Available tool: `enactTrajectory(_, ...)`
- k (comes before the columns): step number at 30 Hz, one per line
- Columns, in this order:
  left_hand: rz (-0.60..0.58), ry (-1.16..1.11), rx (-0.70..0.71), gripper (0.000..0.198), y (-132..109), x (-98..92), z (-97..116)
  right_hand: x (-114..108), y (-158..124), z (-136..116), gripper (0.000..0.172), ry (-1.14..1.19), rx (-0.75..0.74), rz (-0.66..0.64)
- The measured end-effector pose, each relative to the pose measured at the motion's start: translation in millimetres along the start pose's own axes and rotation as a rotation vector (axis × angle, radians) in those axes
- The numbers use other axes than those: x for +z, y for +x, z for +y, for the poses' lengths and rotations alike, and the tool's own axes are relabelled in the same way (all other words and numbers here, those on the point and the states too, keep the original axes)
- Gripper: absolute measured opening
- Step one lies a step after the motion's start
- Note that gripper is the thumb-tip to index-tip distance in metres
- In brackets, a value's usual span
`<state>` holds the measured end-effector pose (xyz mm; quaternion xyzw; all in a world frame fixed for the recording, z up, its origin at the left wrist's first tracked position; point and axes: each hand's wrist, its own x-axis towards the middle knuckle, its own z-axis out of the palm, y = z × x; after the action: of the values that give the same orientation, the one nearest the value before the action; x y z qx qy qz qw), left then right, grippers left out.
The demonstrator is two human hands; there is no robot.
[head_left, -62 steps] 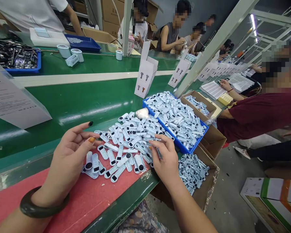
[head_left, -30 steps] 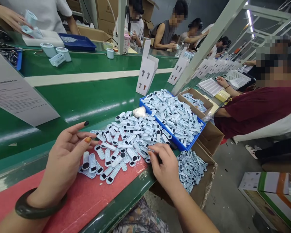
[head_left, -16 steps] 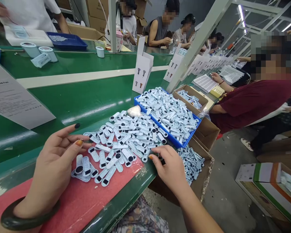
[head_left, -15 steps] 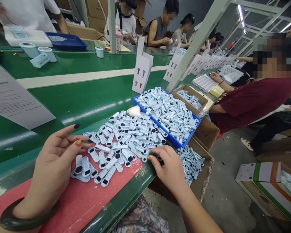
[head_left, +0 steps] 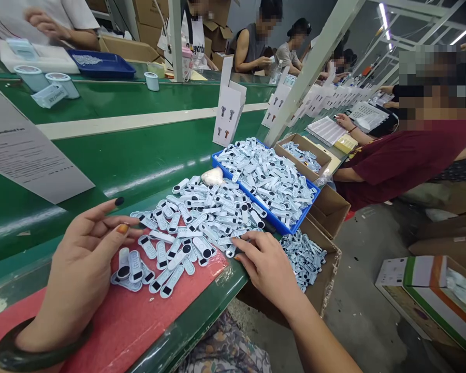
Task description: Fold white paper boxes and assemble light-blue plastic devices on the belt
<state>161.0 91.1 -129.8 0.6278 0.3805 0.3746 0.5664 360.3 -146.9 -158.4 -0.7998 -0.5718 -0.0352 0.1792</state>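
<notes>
A loose pile of small light-blue plastic pieces, each a rounded strip with a dark patch, lies on a red mat at the table edge. My left hand hovers at the pile's left side, its index finger stretched and thumb apart, with nothing seen in it. At the pile's right edge is my right hand. Its index fingertip touches a light-blue piece there, and the thumb sits below, apart from the index finger. Its other fingers are bent and partly hidden.
Behind the pile stands a blue tray heaped with the same pieces. Cardboard boxes with more of them are on the right. A white folded carton and a printed sheet stand on the green table. Several people sit around.
My right hand has shifted slightly left, its index finger reaching further over the pile's edge. The left hand keeps its pose. Across the table, one person's hand has come into fuller view.
</notes>
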Motion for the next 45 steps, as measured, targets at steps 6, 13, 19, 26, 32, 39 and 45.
enactTrajectory(6, 0.016, -0.011, -0.008, 0.05, 0, 2.9, 2, 2, 1, 3, 0.023, 0.059, 0.077, 0.194)
enactTrajectory(13, 0.02, 0.02, -0.023, 0.057, 1, -3.5, -2, -3, -1, 10, 0.023, 0.003, 0.154, 0.315)
enactTrajectory(19, 0.037, 0.014, -0.016, 0.056, 2, -1.0, 0, -4, 38, 2, 0.027, -0.049, 0.14, 0.272)
enactTrajectory(26, 0.025, 0.013, -0.042, 0.059, 5, -6.8, -7, 3, 43, -11, 0.039, 0.019, 0.05, 0.133)
enactTrajectory(32, 0.016, 0.013, -0.048, 0.056, 6, -6.9, -9, -3, 44, 4, 0.035, 0.04, 0.102, 0.249)
enactTrajectory(39, 0.024, -0.006, -0.074, 0.063, 3, -3.4, -2, 0, 84, 4, 0.046, -0.129, 0.059, 0.155)
enactTrajectory(45, 0.014, 0.013, -0.092, 0.07, 3, -3.4, 1, 4, 64, 6, 0.045, -0.07, -0.087, 0.107)
